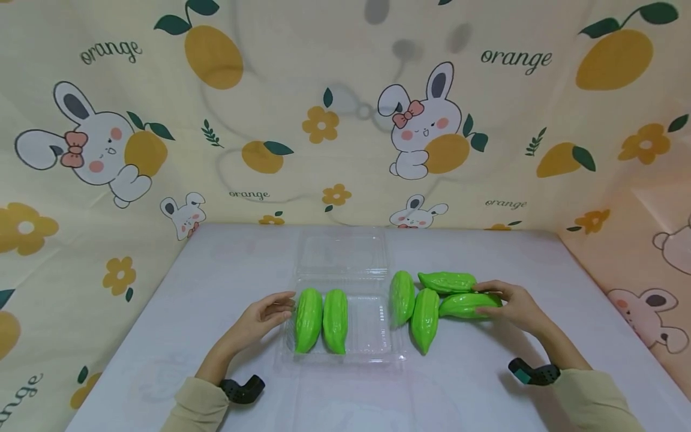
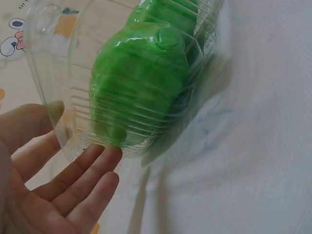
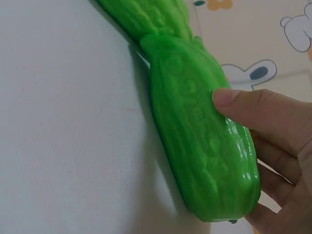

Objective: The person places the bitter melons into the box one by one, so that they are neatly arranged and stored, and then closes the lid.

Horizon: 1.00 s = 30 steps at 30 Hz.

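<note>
In a clear plastic clamshell box (image 1: 369,324) with its lid (image 1: 342,252) folded back lie two green bitter melons, the left one (image 1: 309,321) and the other (image 1: 335,321). My left hand (image 1: 266,315) is at the box's left side, fingers loosely extended; in the left wrist view its fingertips (image 2: 113,152) are right at the ribbed wall. To the right of the box, my right hand (image 1: 515,306) grips the thick end of a glossy bitter melon (image 1: 466,306), thumb (image 3: 226,99) on one face and fingers behind, partly hidden.
More bitter melons lie close together between the box and my right hand: one upright beside the box (image 1: 402,298), one pointing toward me (image 1: 425,321) and one lying crosswise (image 1: 447,282). A white tabletop (image 1: 216,282) meets a printed cloth backdrop (image 1: 345,90).
</note>
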{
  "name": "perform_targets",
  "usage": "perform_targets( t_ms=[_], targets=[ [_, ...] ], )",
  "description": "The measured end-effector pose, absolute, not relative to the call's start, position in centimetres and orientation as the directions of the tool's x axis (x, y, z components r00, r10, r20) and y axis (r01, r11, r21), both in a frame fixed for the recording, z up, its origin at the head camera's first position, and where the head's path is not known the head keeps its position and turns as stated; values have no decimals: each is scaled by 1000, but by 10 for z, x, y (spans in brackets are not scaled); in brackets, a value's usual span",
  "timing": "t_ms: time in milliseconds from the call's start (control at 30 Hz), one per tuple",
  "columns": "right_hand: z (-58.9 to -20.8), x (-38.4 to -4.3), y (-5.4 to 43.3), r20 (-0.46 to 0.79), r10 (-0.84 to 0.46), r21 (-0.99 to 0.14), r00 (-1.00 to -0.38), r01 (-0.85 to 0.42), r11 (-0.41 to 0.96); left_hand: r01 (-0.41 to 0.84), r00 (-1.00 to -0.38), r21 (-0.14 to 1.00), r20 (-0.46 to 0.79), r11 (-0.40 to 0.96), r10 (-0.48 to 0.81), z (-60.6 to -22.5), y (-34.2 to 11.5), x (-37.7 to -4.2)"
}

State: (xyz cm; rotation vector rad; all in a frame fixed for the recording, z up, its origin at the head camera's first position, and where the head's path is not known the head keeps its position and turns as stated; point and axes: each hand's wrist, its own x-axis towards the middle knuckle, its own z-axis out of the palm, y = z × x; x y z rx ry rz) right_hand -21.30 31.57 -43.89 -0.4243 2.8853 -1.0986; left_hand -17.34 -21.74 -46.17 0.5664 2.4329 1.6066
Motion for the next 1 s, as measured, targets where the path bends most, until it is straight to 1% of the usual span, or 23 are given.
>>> perform_targets(
  t_ms=[300,467,733,1000],
  targets=[
    [-442,-210,319,-24,-259,-638,-966,-185,747,221,-914,909,67,352,401,-462,-216,-173],
    [-442,-209,318,-43,-252,-625,-967,-170,761,212,-915,912,60,350,398,-462,-216,-173],
    [-438,-207,319,-26,-247,-622,-969,-177,763,213,-916,911,61,353,395,-462,-216,-173],
    [-434,-203,318,24,-255,-640,-967,-211,739,218,-916,909,66,354,395,-462,-217,-173]
  ],
)
